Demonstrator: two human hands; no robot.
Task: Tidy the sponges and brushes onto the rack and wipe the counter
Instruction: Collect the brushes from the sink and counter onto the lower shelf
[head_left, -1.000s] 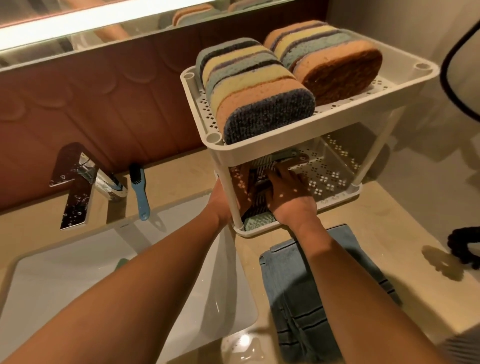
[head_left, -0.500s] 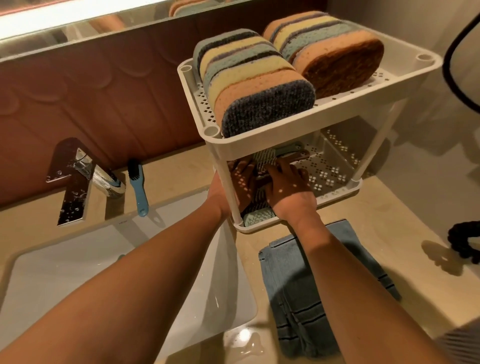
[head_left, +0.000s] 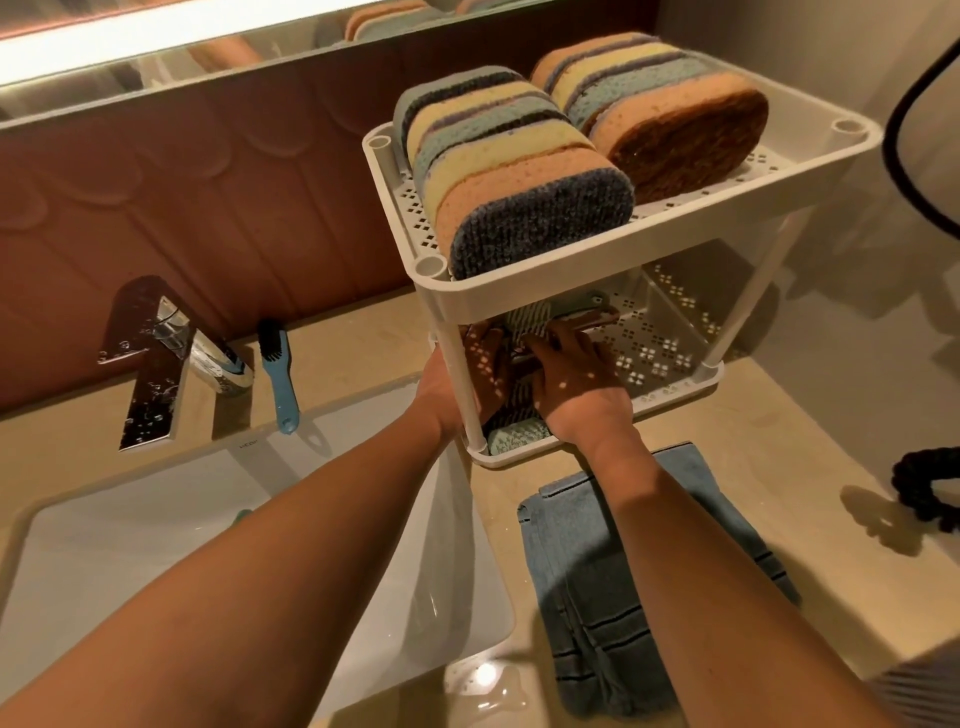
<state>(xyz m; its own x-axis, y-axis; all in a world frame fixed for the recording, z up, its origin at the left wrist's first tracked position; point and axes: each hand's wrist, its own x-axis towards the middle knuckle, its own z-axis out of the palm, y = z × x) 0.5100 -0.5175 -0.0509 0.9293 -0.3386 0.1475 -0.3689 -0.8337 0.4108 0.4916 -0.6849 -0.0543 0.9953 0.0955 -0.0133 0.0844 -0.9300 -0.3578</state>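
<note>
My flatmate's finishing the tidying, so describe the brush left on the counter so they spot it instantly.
Find the white sink, then the counter strip behind it, just right of the chrome faucet. The brush lies flat there, bristles towards the wall. It is slim, with a light blue handle and black bristles, the only brush lying on the counter.

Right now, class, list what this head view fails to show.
Head view:
- Brushes in white plastic rack: mostly hidden by upper shelf, right hand.
- Left hand: grip hidden behind rack post.
- Teal item in white sink: covered by left forearm.
- Black coil: cut off by right edge.
</note>
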